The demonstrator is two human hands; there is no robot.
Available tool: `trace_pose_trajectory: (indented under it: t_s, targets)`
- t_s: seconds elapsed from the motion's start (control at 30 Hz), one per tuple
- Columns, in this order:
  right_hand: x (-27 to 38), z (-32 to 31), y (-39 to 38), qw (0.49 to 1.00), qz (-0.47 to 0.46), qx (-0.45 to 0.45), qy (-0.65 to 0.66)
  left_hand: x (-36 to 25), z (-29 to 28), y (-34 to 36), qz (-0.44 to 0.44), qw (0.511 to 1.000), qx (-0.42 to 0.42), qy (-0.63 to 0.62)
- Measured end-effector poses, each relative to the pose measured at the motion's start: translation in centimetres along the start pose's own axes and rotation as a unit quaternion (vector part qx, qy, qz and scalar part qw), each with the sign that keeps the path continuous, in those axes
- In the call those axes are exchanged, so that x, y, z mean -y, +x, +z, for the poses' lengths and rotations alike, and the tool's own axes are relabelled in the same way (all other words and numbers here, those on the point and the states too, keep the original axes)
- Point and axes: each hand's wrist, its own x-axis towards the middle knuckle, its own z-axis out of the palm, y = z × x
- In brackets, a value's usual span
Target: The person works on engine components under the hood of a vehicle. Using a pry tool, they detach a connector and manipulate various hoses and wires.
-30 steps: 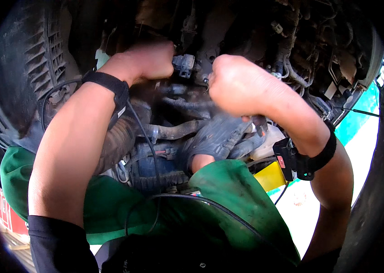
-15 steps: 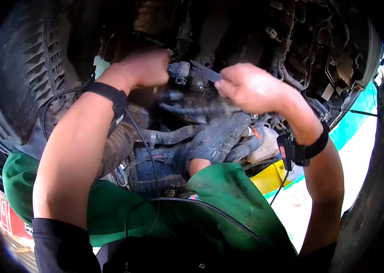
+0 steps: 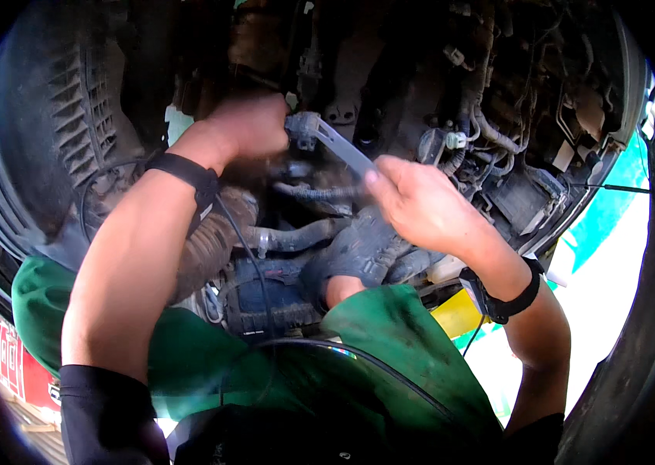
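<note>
My right hand point(image 3: 420, 203) grips the lower end of a flat grey metal bar point(image 3: 352, 155), thumb on top. A long slot shows near the bar's far end, which meets a small grey block-like part point(image 3: 304, 126). At the left of that block is my left hand point(image 3: 248, 128), closed and smeared by motion; what its fingers hold is hidden. Below both hands run a ribbed hose point(image 3: 316, 192) and a smooth dark hose point(image 3: 296, 236). Black straps with small devices circle both my wrists.
Dusty engine parts surround my arms, with wiring point(image 3: 490, 136) at the upper right. A dark shoe point(image 3: 358, 244) and green trouser leg point(image 3: 389, 325) stand among them. A thick ribbed duct point(image 3: 207, 248) lies under my left forearm. A black cable point(image 3: 358, 353) crosses the green cloth.
My right hand has moved down and slightly toward me. The bar now slants more steeply, more of it shows, and its far end meets the grey block. My left hand stays near the block.
</note>
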Motion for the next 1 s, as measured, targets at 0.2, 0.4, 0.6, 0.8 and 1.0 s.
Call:
trace_pose_trajectory:
  t_s: [0.2, 0.4, 0.6, 0.8, 1.0]
  targets:
    - [-1.0, -1.2, 0.6, 0.987, -0.024, -0.136, -0.085, 0.2, 0.4, -0.3, -0.015, 1.0, -0.015, 0.019]
    - [-1.4, -3.2, 1.4, 0.968, -0.11, -0.153, -0.166, 1.5, 1.2, 0.6, 0.027, 0.998, -0.025, 0.052]
    - [-0.6, -3.8, 2.6, 0.978, -0.101, -0.115, -0.143, 2.2, 2.1, 0.6, 0.022, 0.997, -0.043, 0.066]
    - [2.3, -6.3, 4.1, 0.978, -0.05, -0.036, -0.197, 1.5, 2.0, 0.5, -0.001, 0.995, -0.046, 0.084]
    - [4.6, -6.8, 5.3, 0.978, -0.01, -0.044, -0.206, -0.1, 1.5, 0.1, -0.023, 0.995, -0.045, 0.09]
